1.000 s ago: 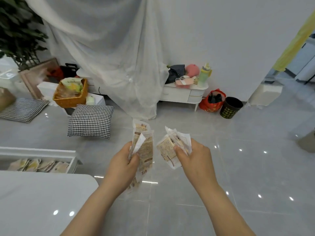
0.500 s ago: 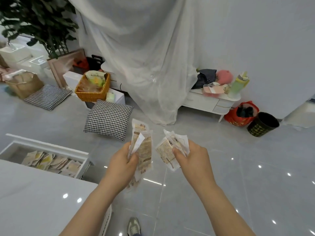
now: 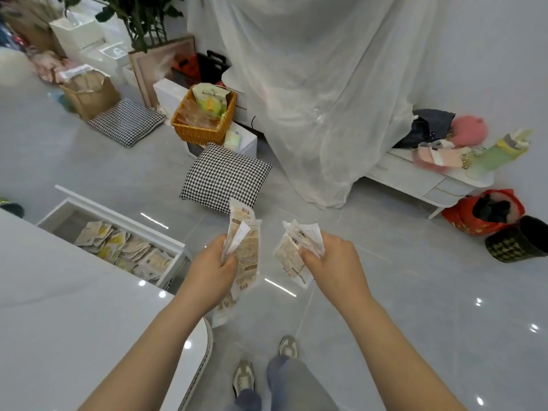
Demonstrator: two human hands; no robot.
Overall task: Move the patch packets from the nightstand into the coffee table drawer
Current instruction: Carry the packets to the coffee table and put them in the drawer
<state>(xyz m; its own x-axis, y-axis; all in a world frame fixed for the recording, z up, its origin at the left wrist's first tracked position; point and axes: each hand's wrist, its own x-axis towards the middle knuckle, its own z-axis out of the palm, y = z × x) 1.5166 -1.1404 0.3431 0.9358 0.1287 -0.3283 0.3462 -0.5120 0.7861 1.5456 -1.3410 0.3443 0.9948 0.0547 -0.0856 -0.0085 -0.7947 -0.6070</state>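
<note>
Holding two bunches of packets, one per hand, above the grey floor (image 3: 415, 292).

Left bunch (image 3: 244, 241): several long packets, roughly upright and fanned at the top, lower ends hanging below the fist. Left hand (image 3: 212, 269) is clenched round their middle.

Right bunch (image 3: 292, 256): shorter, crumpled, fanned out. Right hand (image 3: 332, 262) grasps it with curled fingers. The bunches are near each other but apart. The print is too blurred to read.

Drawer (image 3: 124, 219): open, white, to the left of the left hand. A loose layer of overlapping packets (image 3: 124, 247), some with yellow-green print, covers much of the bottom.

Table (image 3: 74, 321): white glossy top, fills the lower left. The left forearm passes over its rounded corner.

Shoes (image 3: 243, 378): two, at the bottom centre, under blue trouser legs.

Nightstand (image 3: 415, 176): white, low, at the right against the wall, well apart from both hands. On it are dark cloth (image 3: 430, 126), a pink hat (image 3: 468, 130), a green bottle (image 3: 498, 155) and pink-white items I cannot tell apart. On the floor just right of it are a red bag (image 3: 480, 212) and a dark bin (image 3: 516, 241).

Curtain (image 3: 311, 84): sheer white, hangs to the floor behind the bunches.

Cushion (image 3: 225, 176): houndstooth, on the floor beyond the left bunch. A second one (image 3: 126, 121) lies further left.

Basket (image 3: 201, 132): wicker, between the two cushions and further back, holds wrapped items.

Plant (image 3: 142, 16): top left, with a paper bag (image 3: 89, 93) near it.
</note>
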